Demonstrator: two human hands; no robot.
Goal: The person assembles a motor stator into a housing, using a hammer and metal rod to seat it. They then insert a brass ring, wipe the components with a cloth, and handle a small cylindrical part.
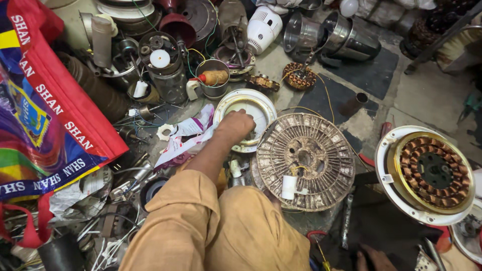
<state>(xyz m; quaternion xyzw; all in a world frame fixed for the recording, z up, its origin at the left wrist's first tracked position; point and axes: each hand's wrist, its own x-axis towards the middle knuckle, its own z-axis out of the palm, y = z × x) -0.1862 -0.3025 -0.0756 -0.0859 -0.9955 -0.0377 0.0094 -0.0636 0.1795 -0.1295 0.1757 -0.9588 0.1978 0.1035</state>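
Note:
My left hand (235, 125) reaches forward from a tan sleeve, knuckles up, with the fingers curled down into a shallow white round cover (257, 103) on the floor. What the fingers touch is hidden. Just right of it lies a dusty, ribbed round fan rotor (321, 150) with a small white cylinder (288, 186) wired to it. Further right, a white housing (389, 193) holds a ring of copper windings (432, 173). At the bottom edge only part of my right hand (371, 259) shows, resting on dark cloth.
A large red and multicoloured bag (45, 115) fills the left side. Jars, tins, motor parts and wires crowd the back, with steel vessels (346, 37) and a white vented plastic housing (263, 27). A yellow-handled screwdriver (321, 258) lies by my knee.

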